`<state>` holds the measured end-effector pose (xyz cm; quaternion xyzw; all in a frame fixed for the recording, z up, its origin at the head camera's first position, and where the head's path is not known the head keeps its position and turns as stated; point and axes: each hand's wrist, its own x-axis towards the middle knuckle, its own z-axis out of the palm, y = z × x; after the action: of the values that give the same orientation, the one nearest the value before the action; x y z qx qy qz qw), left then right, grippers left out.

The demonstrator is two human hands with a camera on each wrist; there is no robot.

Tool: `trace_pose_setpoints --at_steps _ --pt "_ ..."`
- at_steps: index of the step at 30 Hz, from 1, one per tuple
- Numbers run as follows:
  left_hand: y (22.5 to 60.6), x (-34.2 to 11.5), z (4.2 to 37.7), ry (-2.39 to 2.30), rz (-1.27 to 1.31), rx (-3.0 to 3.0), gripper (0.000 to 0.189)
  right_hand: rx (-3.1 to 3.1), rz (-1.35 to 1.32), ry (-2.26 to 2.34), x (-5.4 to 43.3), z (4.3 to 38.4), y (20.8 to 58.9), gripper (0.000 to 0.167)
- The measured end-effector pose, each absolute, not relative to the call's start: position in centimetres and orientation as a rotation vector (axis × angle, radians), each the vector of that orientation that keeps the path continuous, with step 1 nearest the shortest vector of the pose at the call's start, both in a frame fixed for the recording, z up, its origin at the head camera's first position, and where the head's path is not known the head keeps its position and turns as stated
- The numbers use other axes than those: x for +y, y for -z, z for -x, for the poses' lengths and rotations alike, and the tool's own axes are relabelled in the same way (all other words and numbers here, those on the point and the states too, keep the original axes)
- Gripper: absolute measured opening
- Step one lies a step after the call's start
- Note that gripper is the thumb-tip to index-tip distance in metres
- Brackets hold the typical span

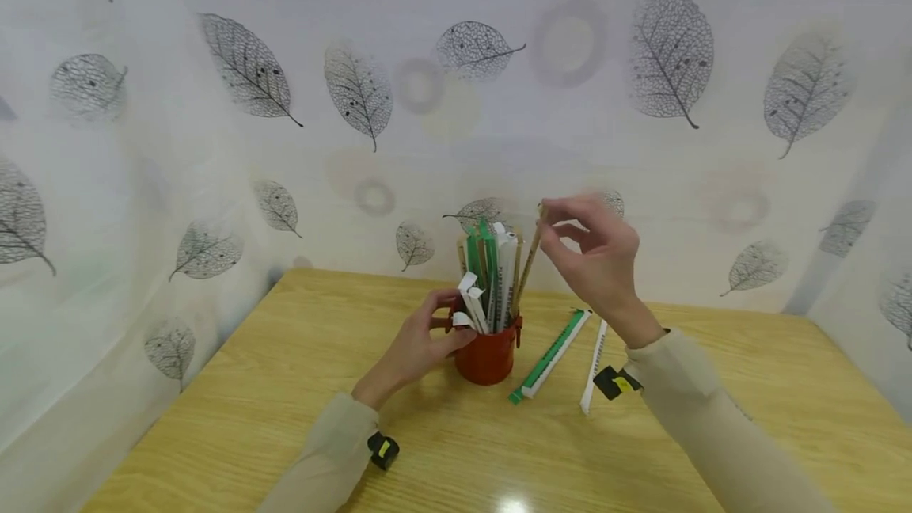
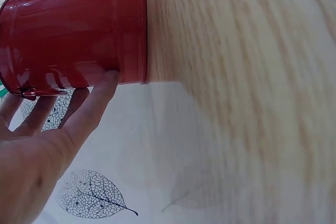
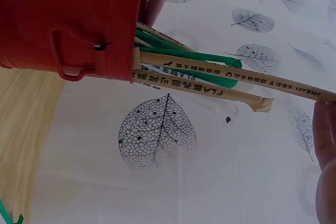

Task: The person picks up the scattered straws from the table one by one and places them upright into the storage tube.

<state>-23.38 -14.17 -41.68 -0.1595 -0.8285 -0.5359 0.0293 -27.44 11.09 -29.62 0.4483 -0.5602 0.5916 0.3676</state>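
A small red metal bucket (image 1: pixel 486 361) stands on the table, packed with upright paper-wrapped straws (image 1: pixel 504 267) in green, white and brown. My left hand (image 1: pixel 409 348) holds the bucket at its left side, with the thumb near the front rim. In the left wrist view, fingers (image 2: pixel 97 100) touch the bucket's red wall (image 2: pixel 68 35). Above and to the right, my right hand (image 1: pixel 598 256) pinches the top end of a brown wrapped straw (image 1: pixel 528 267). That straw (image 3: pixel 241 75) leans out over the rim in the right wrist view, its lower end at the bucket's mouth.
Right of the bucket, a green wrapped straw (image 1: pixel 552 355) and a white one (image 1: pixel 563 356) lie side by side. Another white wrapped straw (image 1: pixel 594 366) lies farther right, under the right forearm. A leaf-patterned curtain (image 1: pixel 456 141) hangs behind the wooden table (image 1: pixel 285 386).
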Motion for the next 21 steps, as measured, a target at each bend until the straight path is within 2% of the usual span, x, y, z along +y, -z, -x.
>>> trace_pose_setpoints --at_steps 9,21 --pt "41.7 -14.1 23.4 1.649 0.497 -2.569 0.057 -1.616 -1.146 -1.469 11.1 27.8 32.7 0.031" --pt "41.6 -14.2 23.3 1.645 0.501 -2.566 0.056 -1.790 -1.127 -1.411 11.1 27.7 36.0 0.029"
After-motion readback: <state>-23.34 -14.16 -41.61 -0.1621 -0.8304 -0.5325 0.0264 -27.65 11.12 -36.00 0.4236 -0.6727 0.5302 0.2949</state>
